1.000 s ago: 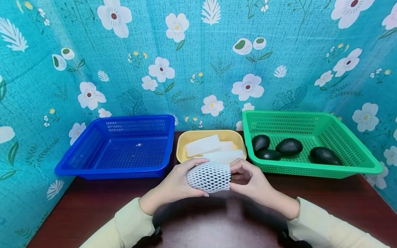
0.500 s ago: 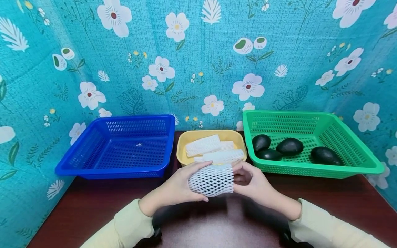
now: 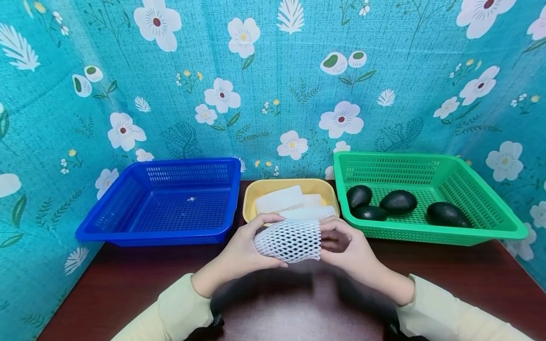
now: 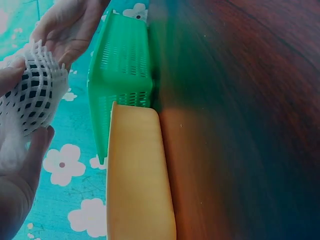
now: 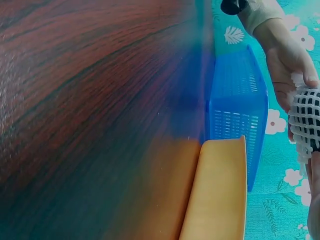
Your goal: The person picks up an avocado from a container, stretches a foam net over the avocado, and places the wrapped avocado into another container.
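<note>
the left hand (image 3: 243, 247) gripped one end of a white tubular foam-mesh sleeve (image 3: 289, 242), seemingly to steady the dark, rounded object (image 4: 33, 94) inside (only glimpsed through the holes), while the right hand (image 3: 355, 250) pinched the other end's rim, perhaps to spread it. the sleeve sat between both hands, before a shallow yellow plastic tray (image 3: 249, 208).

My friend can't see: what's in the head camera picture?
A person's left hand and right hand hold a white foam net with dark showing through its holes, above a brown table. Behind, a yellow tray of white nets stands between a blue basket on the left and a green basket with four dark fruits on the right.
</note>
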Demonstrator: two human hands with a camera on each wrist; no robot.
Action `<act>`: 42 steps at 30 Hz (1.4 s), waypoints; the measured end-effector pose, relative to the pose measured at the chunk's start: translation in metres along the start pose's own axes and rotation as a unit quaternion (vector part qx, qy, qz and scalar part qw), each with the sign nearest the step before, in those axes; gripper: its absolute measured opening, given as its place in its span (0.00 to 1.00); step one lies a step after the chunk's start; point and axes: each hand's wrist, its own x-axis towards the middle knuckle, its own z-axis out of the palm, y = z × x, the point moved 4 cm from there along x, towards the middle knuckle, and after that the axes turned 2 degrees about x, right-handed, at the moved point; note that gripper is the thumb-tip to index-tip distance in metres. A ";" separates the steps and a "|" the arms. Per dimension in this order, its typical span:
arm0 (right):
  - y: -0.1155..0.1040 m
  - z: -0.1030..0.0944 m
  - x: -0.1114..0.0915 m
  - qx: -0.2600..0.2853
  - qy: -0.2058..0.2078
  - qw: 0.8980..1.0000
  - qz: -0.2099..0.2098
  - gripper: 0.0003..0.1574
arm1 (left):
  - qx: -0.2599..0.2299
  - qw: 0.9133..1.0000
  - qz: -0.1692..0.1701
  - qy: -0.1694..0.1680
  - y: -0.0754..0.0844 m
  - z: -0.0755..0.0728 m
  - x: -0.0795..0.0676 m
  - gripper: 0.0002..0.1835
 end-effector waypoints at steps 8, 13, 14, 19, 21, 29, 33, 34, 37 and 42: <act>0.004 0.005 -0.001 0.021 -0.004 1.000 -0.002 0.22 | 0.004 1.000 -0.010 -0.005 -0.003 0.003 -0.001 0.49; 0.010 0.006 -0.003 0.041 -0.010 0.999 0.016 0.23 | 0.032 0.999 0.000 -0.027 -0.002 0.002 0.002 0.49; 0.010 0.006 -0.004 0.044 -0.011 0.999 0.020 0.23 | 0.042 0.999 -0.001 -0.034 -0.002 0.002 0.002 0.49; 0.013 0.006 -0.004 0.045 -0.013 0.998 0.036 0.22 | 0.086 0.995 -0.008 -0.055 0.000 -0.001 0.002 0.49; 0.012 0.005 -0.004 0.041 -0.011 0.998 0.035 0.21 | 0.093 0.994 -0.008 -0.052 0.000 -0.003 0.002 0.50; 0.005 0.005 0.000 0.049 -0.002 0.999 0.022 0.20 | 0.069 0.998 0.005 0.003 0.003 -0.008 -0.001 0.45; 0.003 0.008 -0.001 0.054 0.000 0.998 0.033 0.19 | 0.047 0.999 0.015 0.011 0.003 -0.006 -0.001 0.46; 0.003 0.009 -0.001 0.058 -0.001 0.998 0.034 0.19 | 0.045 0.999 0.016 0.010 0.002 -0.006 -0.001 0.47; 0.005 0.011 -0.001 0.063 -0.007 0.997 0.043 0.18 | 0.044 0.999 0.010 -0.002 -0.001 -0.004 -0.001 0.48; 0.010 0.010 -0.002 0.043 -0.008 0.997 0.069 0.17 | 0.055 0.998 -0.013 -0.020 -0.006 -0.002 -0.001 0.48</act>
